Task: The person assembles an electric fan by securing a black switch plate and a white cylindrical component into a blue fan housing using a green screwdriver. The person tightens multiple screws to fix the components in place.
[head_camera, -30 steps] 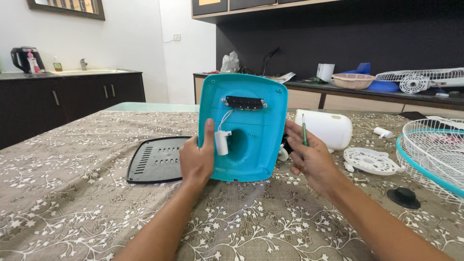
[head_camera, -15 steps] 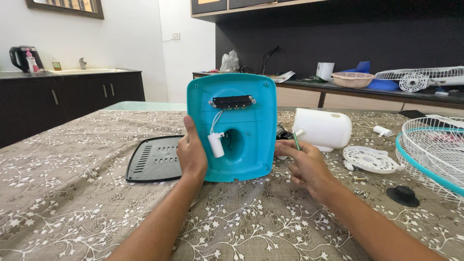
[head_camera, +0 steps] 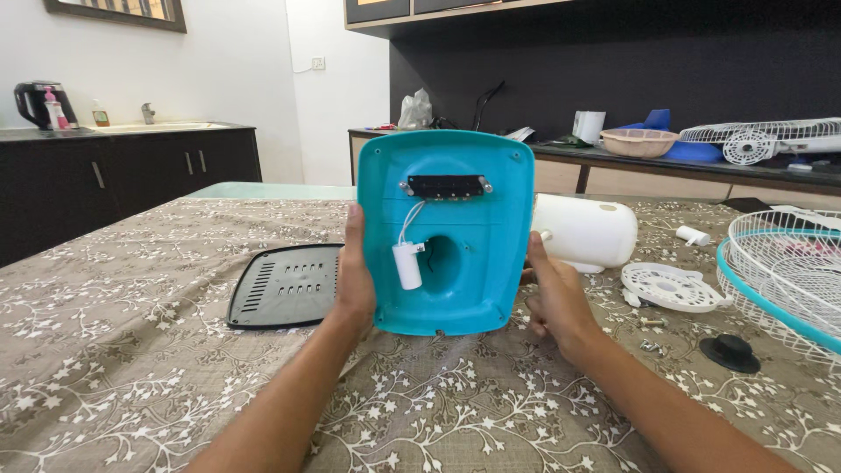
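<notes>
Shifting rightward since before, the turquoise fan base point(head_camera: 455, 263) is standing upright on the patterned tablecloth point(head_camera: 131, 350). Both hands are gripping it: left hand point(head_camera: 355, 280) fingers clamped along its left edge, right hand point(head_camera: 554, 298) pressing its right edge

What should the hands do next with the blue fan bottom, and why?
Probably lay the teal fan base flat on the table. Left hand and right hand hold it upright by its edges, so neither is free to reach the white capacitor hanging on its wires.
</notes>
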